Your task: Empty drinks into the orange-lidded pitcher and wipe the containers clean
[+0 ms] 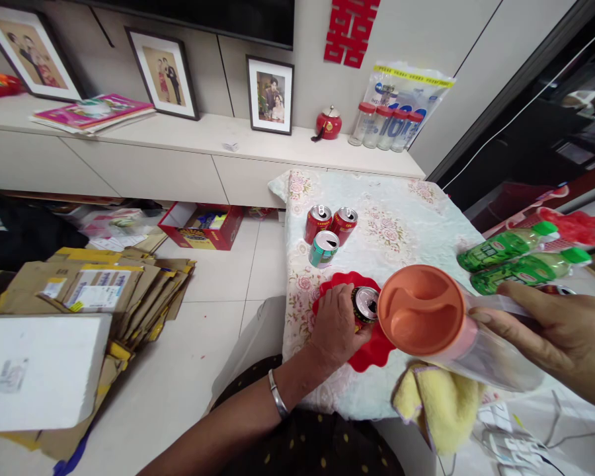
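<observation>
My left hand (334, 327) is wrapped around an opened drink can (365, 304), which is over a red scalloped dish (377, 349). In my right hand (550, 330) is the handle of a clear plastic pitcher with an orange lid (421, 311). The pitcher is tilted, its lid close to the can's top. I cannot make out any liquid between them. Beyond the dish stand two red cans (344, 223) and a green can (324, 248), grouped together. A yellow cloth (439, 403) hangs at the table's near edge, below the pitcher.
Two green-capped bottles (508, 246) lie at the right of the flowered tablecloth (384, 225). Behind it, a cabinet (218, 139) holds framed photos, a red jar (328, 123) and red-lidded glass jars (384, 127). Flattened cardboard (143, 291) and a white foam box (42, 370) are at left.
</observation>
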The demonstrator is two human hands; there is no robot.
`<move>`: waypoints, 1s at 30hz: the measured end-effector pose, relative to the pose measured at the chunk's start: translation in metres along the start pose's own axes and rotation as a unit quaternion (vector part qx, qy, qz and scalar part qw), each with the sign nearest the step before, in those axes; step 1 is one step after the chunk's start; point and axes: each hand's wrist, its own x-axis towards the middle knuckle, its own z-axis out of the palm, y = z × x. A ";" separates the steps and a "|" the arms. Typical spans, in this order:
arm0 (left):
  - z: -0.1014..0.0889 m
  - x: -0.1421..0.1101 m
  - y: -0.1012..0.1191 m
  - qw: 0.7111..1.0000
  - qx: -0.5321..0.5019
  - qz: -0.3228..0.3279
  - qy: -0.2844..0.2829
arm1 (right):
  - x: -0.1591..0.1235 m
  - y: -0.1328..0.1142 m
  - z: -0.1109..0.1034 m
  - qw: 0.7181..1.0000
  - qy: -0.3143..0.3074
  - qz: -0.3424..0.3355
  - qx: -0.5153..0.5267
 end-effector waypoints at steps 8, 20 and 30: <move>0.000 0.000 0.000 1.000 -0.002 -0.002 0.002 | -0.003 0.000 0.001 0.998 -0.032 0.047 0.001; -0.001 0.001 0.002 1.000 0.012 0.007 0.005 | -0.005 0.005 0.001 0.999 -0.025 0.016 -0.011; -0.002 0.001 0.002 1.000 0.015 0.008 0.000 | -0.003 0.004 0.001 0.999 -0.021 0.018 -0.015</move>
